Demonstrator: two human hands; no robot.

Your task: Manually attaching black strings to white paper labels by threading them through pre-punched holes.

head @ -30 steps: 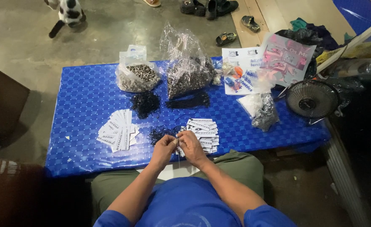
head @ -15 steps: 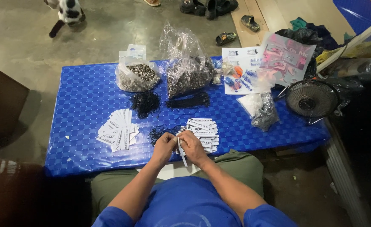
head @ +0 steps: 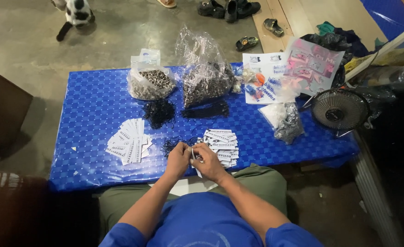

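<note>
- White paper tag (head: 196,161), small and narrow with dark print, sits pinched between both hands at the near edge of the blue table (head: 92,110).
- Left hand (head: 178,158) and right hand (head: 208,161) are closed on the tag, fingertips meeting.
- Just beyond lie a heap of similar tags (head: 221,142) and a tangle of black loops (head: 170,144).
- Further left, another fanned tag pile (head: 128,140).
- At the far edge stand two clear bags of metal rings (head: 205,82).

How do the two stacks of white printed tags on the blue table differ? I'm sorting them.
The left stack of tags lies fanned out, away from both hands; the right stack of tags is heaped more squarely, beside the right hand. The left hand meets the right around one tag. Both stacks are white with dark print.
</note>
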